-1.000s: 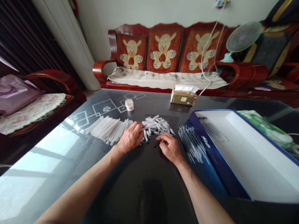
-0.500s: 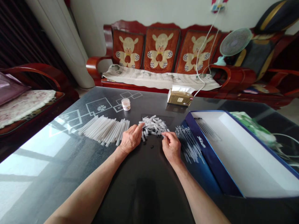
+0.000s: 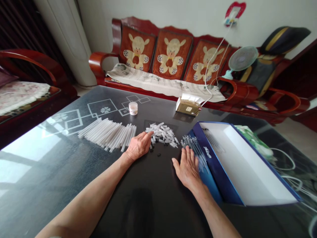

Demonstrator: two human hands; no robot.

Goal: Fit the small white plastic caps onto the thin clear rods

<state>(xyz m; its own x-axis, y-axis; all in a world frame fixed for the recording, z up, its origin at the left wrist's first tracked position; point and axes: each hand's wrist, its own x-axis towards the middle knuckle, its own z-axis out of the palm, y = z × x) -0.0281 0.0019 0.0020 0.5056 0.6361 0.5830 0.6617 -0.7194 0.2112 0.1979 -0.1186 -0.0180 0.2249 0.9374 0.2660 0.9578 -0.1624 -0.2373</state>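
- Noticeably, the right hand (image 3: 188,168) has moved: half a second ago it was curled at the right edge of the pile of short white tube pieces (image 3: 163,134); now it lies flat over the bundle of thin rods (image 3: 193,145).
- Its fingers are spread and relaxed, palm down, clasping nothing visible; the fingertips overlap the near left part of the bundle, though contact is hard to confirm.
- Judging by this, the right hand's share of the work has shifted from the short pieces to the rods; whether it has just laid one down or is straightening them, I cannot tell.
- The left hand (image 3: 140,145) has stayed at the pile's left edge, index finger pointing into it; its thumb is hidden, so I cannot tell whether it pinches anything.
- One small black piece (image 3: 158,154) lies apart on the dark table (image 3: 160,201), between the hands.
- Long white tubes (image 3: 106,134) lie side by side left of the pile, untouched.
- The rods lie just beside the open blue box (image 3: 221,170); a few more rest inside its far left corner.
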